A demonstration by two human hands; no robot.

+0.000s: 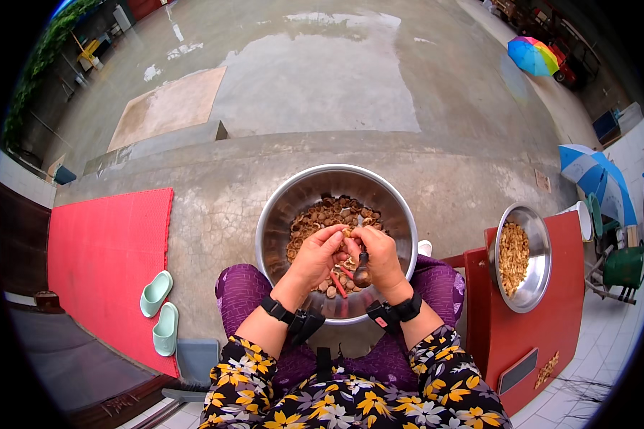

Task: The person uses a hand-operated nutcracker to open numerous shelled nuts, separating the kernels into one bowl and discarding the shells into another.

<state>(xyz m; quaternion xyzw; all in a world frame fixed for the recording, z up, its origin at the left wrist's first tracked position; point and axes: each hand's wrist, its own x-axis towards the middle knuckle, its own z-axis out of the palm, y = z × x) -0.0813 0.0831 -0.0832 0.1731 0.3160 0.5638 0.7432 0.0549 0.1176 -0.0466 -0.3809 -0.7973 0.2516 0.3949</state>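
Note:
A large steel basin [279,198] stands between my knees, holding many walnuts and walnut shells [333,212]. Above it my left hand [319,254] and my right hand [378,254] meet at the fingertips around a small walnut piece [346,233]. My right hand also grips a tool by its dark wooden handle [362,271]; the tool's working end is hidden by the fingers. Below the hands, the red handles of a tool [338,285] lie in the basin among the nuts. On the right, a smaller steel bowl [539,257] holds shelled walnut kernels [513,257].
The smaller bowl rests on a red table [558,300], with a phone [518,370] and a few kernels [547,370] near its front. Pale green slippers [165,328] lie at the left by a red mat [107,257]. A blue and white umbrella [601,174] stands at the right.

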